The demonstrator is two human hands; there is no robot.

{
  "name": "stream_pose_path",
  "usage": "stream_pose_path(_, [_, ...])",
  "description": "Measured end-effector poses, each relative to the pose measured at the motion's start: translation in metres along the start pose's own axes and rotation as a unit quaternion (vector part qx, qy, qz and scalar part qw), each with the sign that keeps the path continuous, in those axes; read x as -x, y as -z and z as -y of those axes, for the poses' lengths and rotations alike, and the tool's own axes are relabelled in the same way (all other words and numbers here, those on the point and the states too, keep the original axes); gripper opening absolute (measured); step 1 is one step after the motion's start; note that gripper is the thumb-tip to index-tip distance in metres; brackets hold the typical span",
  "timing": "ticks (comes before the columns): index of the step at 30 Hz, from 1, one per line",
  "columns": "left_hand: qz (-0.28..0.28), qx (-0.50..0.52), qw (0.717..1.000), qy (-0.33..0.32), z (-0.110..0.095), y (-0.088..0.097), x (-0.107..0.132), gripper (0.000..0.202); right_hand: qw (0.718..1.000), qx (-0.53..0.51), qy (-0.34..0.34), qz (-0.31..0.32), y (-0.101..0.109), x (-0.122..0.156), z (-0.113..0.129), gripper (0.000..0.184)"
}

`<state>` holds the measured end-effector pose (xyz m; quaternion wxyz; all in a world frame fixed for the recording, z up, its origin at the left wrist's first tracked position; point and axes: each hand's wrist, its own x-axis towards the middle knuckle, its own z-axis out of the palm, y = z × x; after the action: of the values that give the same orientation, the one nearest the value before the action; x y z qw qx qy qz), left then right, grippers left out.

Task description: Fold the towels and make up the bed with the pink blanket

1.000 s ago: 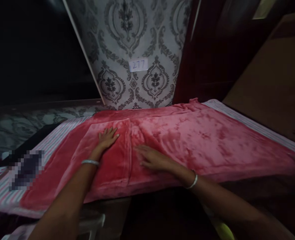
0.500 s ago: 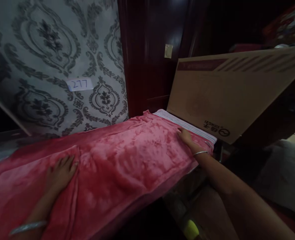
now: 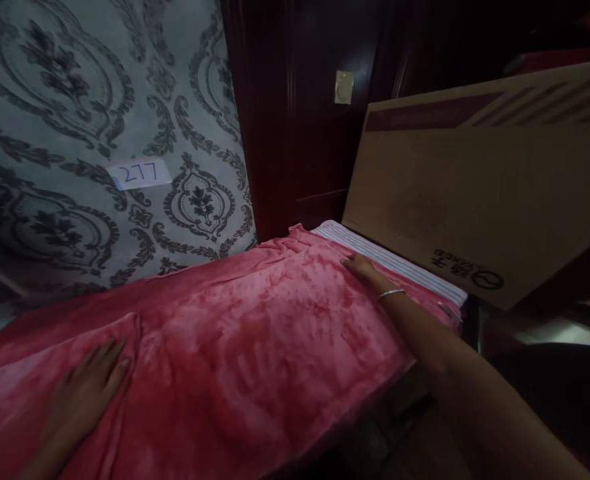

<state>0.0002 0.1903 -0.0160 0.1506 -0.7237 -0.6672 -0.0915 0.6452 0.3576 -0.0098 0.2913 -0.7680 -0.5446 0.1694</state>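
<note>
A red-pink plush blanket (image 3: 275,333) lies spread over a long raised surface, with a folded-over layer at the left. My left hand (image 3: 82,393) rests flat on that folded layer, palm down and fingers stretched, close to its edge. At the blanket's far right end is my right hand (image 3: 362,268), its fingers curled in and closed on the plush cloth; the fingertips are partly hidden. Faint handprints mark the pile between my hands. A striped pale sheet or pad (image 3: 395,257) shows from under the blanket's far right end.
A large cardboard box (image 3: 449,187) leans behind the right end. Patterned wallpaper (image 3: 199,193) with a paper label reading 277 (image 3: 139,173) is along the far side. Dark red wood panelling (image 3: 295,133) with a switch plate (image 3: 344,87) stands beyond the blanket.
The view has shifted, with the wall label now further left and the box further right. My left hand appears lower and further left, still flat. My right hand's fingers look more curled on the blanket.
</note>
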Motion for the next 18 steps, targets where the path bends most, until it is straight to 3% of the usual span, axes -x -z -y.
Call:
stream_pose_path(4, [0.032,-0.065,0.997,0.003,0.003,-0.002,0.0,0.062,1.0,0.015,-0.023,0.006,-0.009,-0.019,0.008,0.034])
stream_pose_path(11, [0.03,-0.046,0.998,0.0,0.014,-0.008,0.003,0.057,0.994,0.061,-0.065,-0.059,-0.015,-0.036,0.006,0.036])
stream_pose_path(15, [0.018,-0.045,0.999,-0.008,0.014,-0.01,0.002,0.061,0.996,0.05,-0.057,-0.038,-0.015,-0.035,0.004,0.04])
stream_pose_path(18, [0.006,-0.022,1.0,-0.011,0.02,-0.019,0.0,0.061,0.999,0.016,-0.042,-0.006,-0.003,-0.032,-0.004,0.045])
